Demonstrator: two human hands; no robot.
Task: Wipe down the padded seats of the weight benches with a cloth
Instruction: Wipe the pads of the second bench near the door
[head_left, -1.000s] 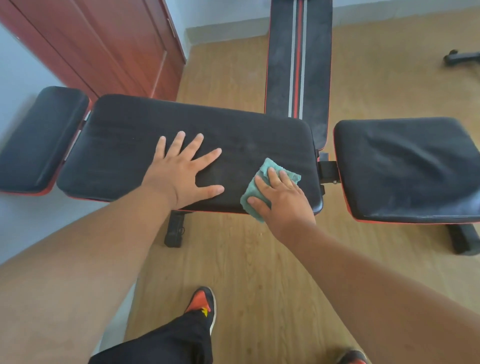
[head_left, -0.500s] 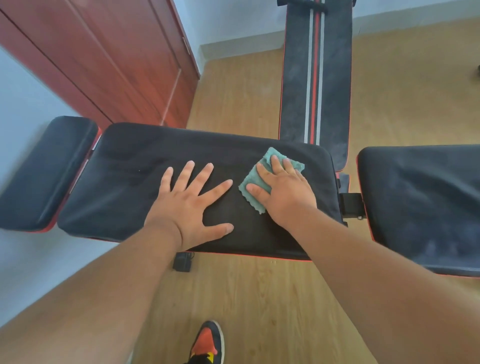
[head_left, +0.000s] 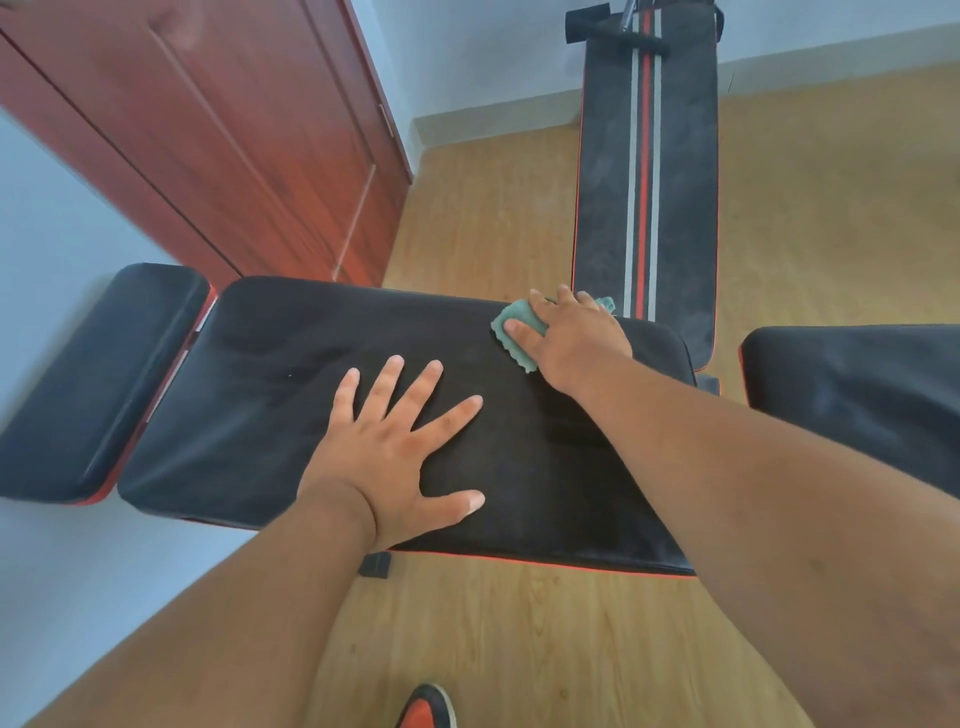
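Head view. The long black seat pad (head_left: 270, 415) runs left to right across the frame, its long axis from about 9 o'clock to 3 o'clock, and both hands rest on it. The right hand (head_left: 571, 338) lies at the far right corner, toward 1 o'clock, fingers fairly straight and pressing the teal cloth (head_left: 511, 332) flat against the padding; the cloth is touching the pad's far edge, with a bit showing past the fingers on the far side. The left hand (head_left: 400, 447) sits near the middle of the pad, fingers spread wide, palm down, holding nothing and apparently bracing.

From the cloth, most of the pad's surface lies toward 8 and 9 o'clock, so the likely next stroke is a sweep leftward along the long axis. The left hand is nearer that stretch and lies in the path; it would probably have to lift or slide aside.

A smaller pad (head_left: 88, 384) adjoins at 9 o'clock, another dark pad (head_left: 857, 384) lies at 3 o'clock, and a striped bench (head_left: 644, 171) extends toward 12 o'clock over the wooden floor (head_left: 493, 639).
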